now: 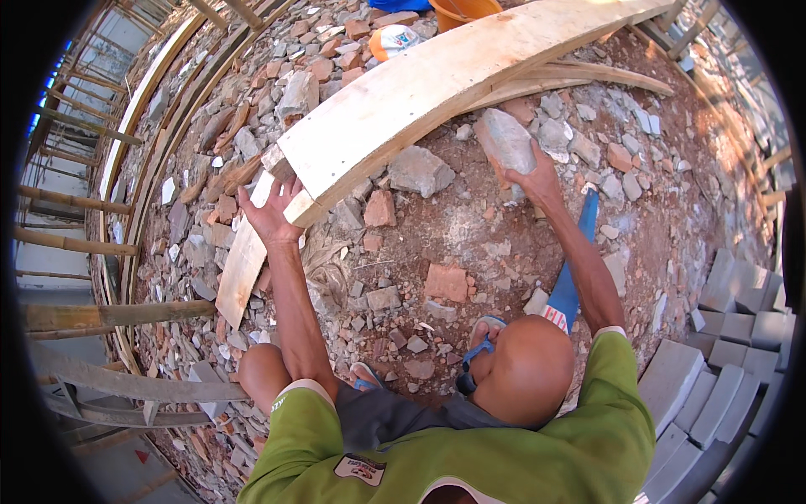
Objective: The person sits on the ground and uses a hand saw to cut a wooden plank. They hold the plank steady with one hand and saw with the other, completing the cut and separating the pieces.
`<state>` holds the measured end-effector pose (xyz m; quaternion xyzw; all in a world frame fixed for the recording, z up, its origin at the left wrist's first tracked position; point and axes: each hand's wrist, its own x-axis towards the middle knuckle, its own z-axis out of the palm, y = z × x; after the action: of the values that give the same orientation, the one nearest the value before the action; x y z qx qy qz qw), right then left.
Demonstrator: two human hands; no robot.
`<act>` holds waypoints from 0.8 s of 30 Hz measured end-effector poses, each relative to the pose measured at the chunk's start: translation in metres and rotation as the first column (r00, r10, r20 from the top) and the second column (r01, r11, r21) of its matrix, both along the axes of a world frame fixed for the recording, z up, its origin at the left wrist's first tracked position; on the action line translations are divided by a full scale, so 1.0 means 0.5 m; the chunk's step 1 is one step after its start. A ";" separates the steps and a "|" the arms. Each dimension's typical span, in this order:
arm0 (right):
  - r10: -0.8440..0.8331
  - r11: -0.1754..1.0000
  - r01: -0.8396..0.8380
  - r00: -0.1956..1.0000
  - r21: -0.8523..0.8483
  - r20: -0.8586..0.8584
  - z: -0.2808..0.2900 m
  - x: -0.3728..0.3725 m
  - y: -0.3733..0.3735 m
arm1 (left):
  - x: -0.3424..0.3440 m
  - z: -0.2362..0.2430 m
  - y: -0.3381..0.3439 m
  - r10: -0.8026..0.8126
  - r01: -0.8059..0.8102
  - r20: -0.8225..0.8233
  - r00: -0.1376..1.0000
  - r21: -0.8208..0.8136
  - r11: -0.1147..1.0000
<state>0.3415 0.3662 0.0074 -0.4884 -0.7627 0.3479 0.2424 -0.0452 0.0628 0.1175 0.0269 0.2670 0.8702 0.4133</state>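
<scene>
My left hand (275,217) holds the near end of a long curved wooden board (420,92), thumb spread outward and fingers at its underside. A second pale plank (235,286) lies beneath that end, running toward me. My right hand (529,176) grips a pale chunk of concrete (502,134) just below the board's right part. A long blue tool (579,248) with a red-and-white label lies on the ground beside my right forearm.
Broken brick and rubble (382,206) cover the ground. An orange bucket (462,13) and a white-and-orange cap (395,42) sit beyond the board. Bamboo poles (75,248) and curved timber strips (122,168) line the left; stacked grey blocks (714,386) stand at right.
</scene>
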 end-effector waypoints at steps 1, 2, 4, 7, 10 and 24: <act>0.047 0.999 -0.047 0.996 0.005 0.078 0.024 -0.059 -0.033 | -0.008 0.000 -0.002 0.006 -0.006 -0.007 1.000 0.006 1.000; 0.088 0.996 -0.090 0.983 0.009 0.163 0.047 -0.113 -0.068 | -0.015 -0.005 -0.004 0.009 -0.009 -0.007 1.000 0.015 1.000; 0.157 0.987 -0.160 0.954 -0.008 0.256 0.066 -0.203 -0.118 | -0.015 -0.015 -0.005 0.024 -0.024 0.005 1.000 0.015 1.000; 0.154 0.933 -0.222 0.958 0.285 0.242 -0.022 -0.300 -0.139 | 0.003 -0.010 0.021 0.020 -0.020 0.010 1.000 -0.016 1.000; 0.277 0.882 -0.384 0.891 0.272 0.359 -0.040 -0.345 -0.152 | 0.010 -0.039 0.022 0.041 -0.037 0.035 0.999 -0.107 0.994; -0.065 0.996 0.028 0.893 0.089 0.446 -0.064 0.212 -0.499 | 0.043 -0.217 0.003 0.066 -0.073 -0.031 0.997 -0.324 0.943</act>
<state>0.4475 0.1167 -0.0247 -0.5633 -0.7995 0.1890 0.0878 -0.0235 0.0642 0.0088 -0.0424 0.4117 0.8279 0.3786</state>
